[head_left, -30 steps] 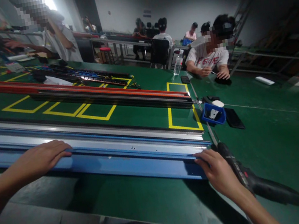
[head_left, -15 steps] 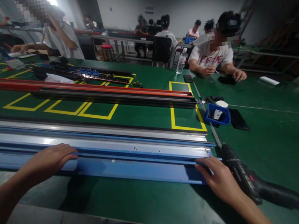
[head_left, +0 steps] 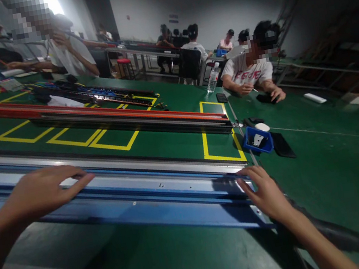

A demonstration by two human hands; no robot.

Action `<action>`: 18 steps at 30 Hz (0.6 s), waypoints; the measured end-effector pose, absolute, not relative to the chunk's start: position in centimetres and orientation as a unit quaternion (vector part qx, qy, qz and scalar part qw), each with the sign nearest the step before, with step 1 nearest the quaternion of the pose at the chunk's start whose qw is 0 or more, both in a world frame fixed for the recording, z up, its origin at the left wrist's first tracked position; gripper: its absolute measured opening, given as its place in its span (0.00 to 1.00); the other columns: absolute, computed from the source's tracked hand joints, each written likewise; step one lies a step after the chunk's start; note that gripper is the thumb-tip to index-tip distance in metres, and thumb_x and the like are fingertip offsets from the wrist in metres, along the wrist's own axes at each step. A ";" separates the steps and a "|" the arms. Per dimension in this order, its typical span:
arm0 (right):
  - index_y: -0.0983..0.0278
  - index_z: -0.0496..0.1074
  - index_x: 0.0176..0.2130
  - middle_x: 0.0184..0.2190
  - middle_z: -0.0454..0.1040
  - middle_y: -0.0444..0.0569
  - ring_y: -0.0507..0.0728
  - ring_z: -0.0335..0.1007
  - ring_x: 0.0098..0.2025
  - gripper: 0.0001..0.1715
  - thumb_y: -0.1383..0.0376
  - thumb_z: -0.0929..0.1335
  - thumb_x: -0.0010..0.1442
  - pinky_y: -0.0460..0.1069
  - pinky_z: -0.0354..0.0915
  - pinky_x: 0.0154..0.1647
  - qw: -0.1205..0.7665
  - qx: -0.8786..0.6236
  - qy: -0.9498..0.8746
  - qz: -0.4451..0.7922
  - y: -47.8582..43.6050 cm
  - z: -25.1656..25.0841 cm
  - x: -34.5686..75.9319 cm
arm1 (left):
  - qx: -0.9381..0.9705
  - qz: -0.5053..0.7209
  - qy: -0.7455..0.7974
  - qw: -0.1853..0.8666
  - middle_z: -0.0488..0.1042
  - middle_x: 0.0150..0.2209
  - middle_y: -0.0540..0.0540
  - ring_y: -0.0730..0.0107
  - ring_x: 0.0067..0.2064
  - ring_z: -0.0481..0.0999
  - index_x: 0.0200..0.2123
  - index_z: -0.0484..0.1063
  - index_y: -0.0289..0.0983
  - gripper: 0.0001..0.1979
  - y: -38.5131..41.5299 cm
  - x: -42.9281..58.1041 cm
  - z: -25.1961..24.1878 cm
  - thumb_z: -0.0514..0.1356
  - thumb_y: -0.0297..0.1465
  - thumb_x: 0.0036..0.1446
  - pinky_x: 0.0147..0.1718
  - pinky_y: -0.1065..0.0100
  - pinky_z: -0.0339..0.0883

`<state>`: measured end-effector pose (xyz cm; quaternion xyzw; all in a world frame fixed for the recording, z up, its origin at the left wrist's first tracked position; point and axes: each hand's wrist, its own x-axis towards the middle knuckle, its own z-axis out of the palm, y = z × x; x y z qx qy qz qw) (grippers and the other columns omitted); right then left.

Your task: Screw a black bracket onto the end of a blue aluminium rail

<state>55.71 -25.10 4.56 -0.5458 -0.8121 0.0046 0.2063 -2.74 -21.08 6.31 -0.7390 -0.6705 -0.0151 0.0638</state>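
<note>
A long blue metal profile [head_left: 178, 210] lies along the near side of the green table. A silver-and-blue rail [head_left: 138, 176] runs parallel just beyond it. Over the rails at the left is my left hand [head_left: 46, 190], thumb and fingers apart, holding nothing that shows. My right hand [head_left: 265, 191] reaches over the rails' right end with fingers spread; whether its fingertips touch the silver rail I cannot tell. Partly behind my right wrist and forearm lies a black power drill [head_left: 340, 231].
Beyond lies a long orange-and-black profile [head_left: 127, 111] across yellow tape outlines. A blue bin [head_left: 258, 140] with small parts sits at the right, beside a dark phone-like slab [head_left: 283, 144]. Farther back stand a water bottle [head_left: 213, 78] and a seated co-worker [head_left: 247, 70].
Both hands have left the near edge of the blue profile and moved farther over the rails, their fingers parting. The near blue profile's right end now shows beside my right hand.
</note>
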 end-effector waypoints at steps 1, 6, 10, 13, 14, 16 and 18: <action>0.62 0.73 0.45 0.45 0.76 0.55 0.64 0.72 0.49 0.15 0.58 0.62 0.74 0.58 0.70 0.51 0.164 -0.556 -0.814 -0.012 -23.9 4.6 55.6 | -0.748 -0.038 -0.658 0.077 0.81 0.49 0.40 0.47 0.53 0.78 0.48 0.80 0.39 0.37 -20.3 -2.3 6.5 0.42 0.58 0.64 0.51 0.52 0.70; 0.64 0.75 0.37 0.37 0.76 0.58 0.68 0.72 0.43 0.19 0.60 0.60 0.73 0.61 0.67 0.47 0.102 -0.570 -0.815 -0.028 -18.8 4.1 54.4 | -0.779 -0.002 -0.624 0.056 0.80 0.47 0.30 0.41 0.51 0.77 0.47 0.78 0.30 0.35 -15.1 -0.6 4.4 0.40 0.50 0.69 0.52 0.48 0.68; 0.65 0.74 0.35 0.36 0.75 0.61 0.71 0.70 0.45 0.19 0.61 0.60 0.72 0.63 0.66 0.49 0.084 -0.579 -0.810 -0.046 -17.7 3.5 53.6 | -0.787 0.014 -0.616 0.015 0.81 0.44 0.32 0.42 0.49 0.79 0.45 0.79 0.32 0.35 -13.0 -0.4 1.6 0.39 0.49 0.69 0.49 0.50 0.70; 0.64 0.73 0.37 0.41 0.74 0.61 0.71 0.69 0.49 0.15 0.61 0.62 0.72 0.62 0.66 0.51 0.089 -0.582 -0.807 -0.047 -17.8 3.0 53.6 | -0.788 0.007 -0.616 -0.010 0.81 0.49 0.33 0.43 0.51 0.79 0.47 0.79 0.33 0.35 -12.8 -0.8 0.6 0.38 0.49 0.69 0.50 0.51 0.71; 0.64 0.73 0.38 0.43 0.74 0.62 0.70 0.69 0.49 0.14 0.61 0.62 0.71 0.61 0.66 0.52 0.094 -0.583 -0.806 -0.044 -17.9 2.8 53.7 | -0.787 0.004 -0.617 -0.015 0.81 0.50 0.33 0.43 0.52 0.79 0.48 0.79 0.33 0.35 -12.8 -0.9 0.5 0.38 0.49 0.69 0.51 0.52 0.70; 0.64 0.72 0.39 0.46 0.73 0.61 0.68 0.70 0.50 0.14 0.60 0.62 0.72 0.59 0.68 0.52 0.104 -0.583 -0.805 -0.032 -17.9 2.4 53.9 | -0.785 -0.003 -0.619 -0.025 0.80 0.52 0.34 0.43 0.53 0.79 0.49 0.79 0.34 0.35 -12.8 -1.2 0.5 0.39 0.50 0.69 0.52 0.51 0.70; 0.63 0.72 0.40 0.46 0.74 0.60 0.66 0.72 0.49 0.15 0.59 0.61 0.73 0.58 0.69 0.52 0.111 -0.577 -0.809 -0.016 -17.8 2.2 54.1 | -0.785 -0.007 -0.619 -0.035 0.80 0.52 0.35 0.44 0.54 0.78 0.51 0.78 0.34 0.34 -12.7 -1.3 0.5 0.41 0.50 0.69 0.52 0.52 0.70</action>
